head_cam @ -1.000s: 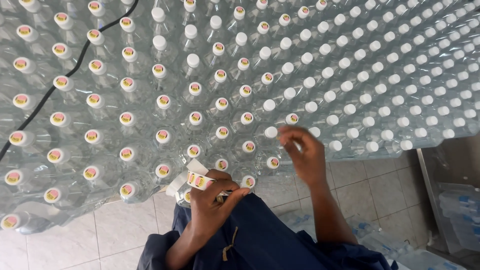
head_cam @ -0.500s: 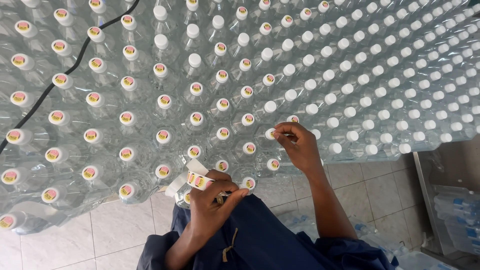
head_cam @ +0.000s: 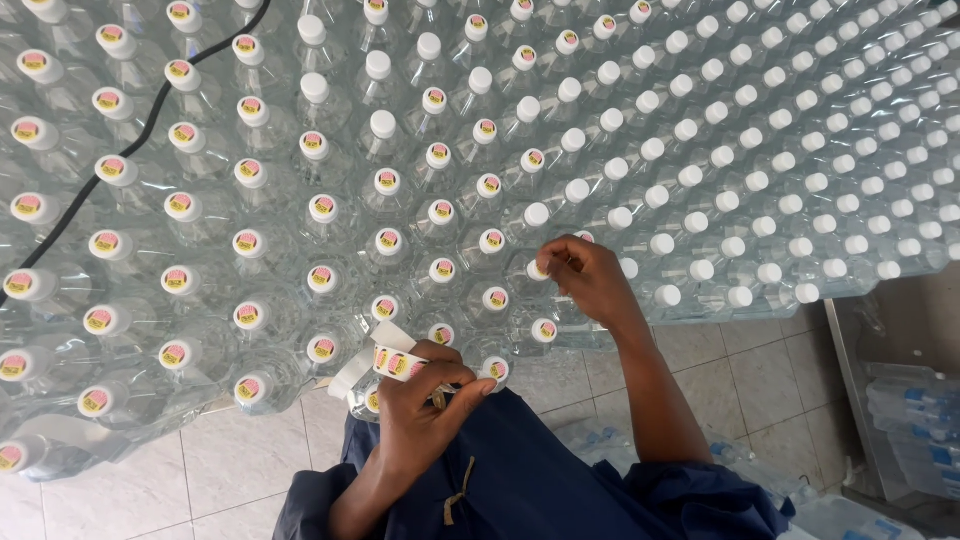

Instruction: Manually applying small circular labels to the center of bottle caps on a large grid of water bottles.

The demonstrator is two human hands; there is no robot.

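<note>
Many clear plastic bottles with white caps (head_cam: 600, 150) are seen packed together above a pale tiled floor (head_cam: 240, 460). A white roll of round pink-yellow stickers (head_cam: 392, 360) is gripped by the left hand (head_cam: 425, 405). One cap (head_cam: 538, 269) is pinched by the right hand (head_cam: 585, 275) fingers.

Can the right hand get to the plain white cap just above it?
Probably yes. The right hand already has its fingers on a cap, and the plain white cap stands uncovered in the next row up, with nothing lying between them.
</note>
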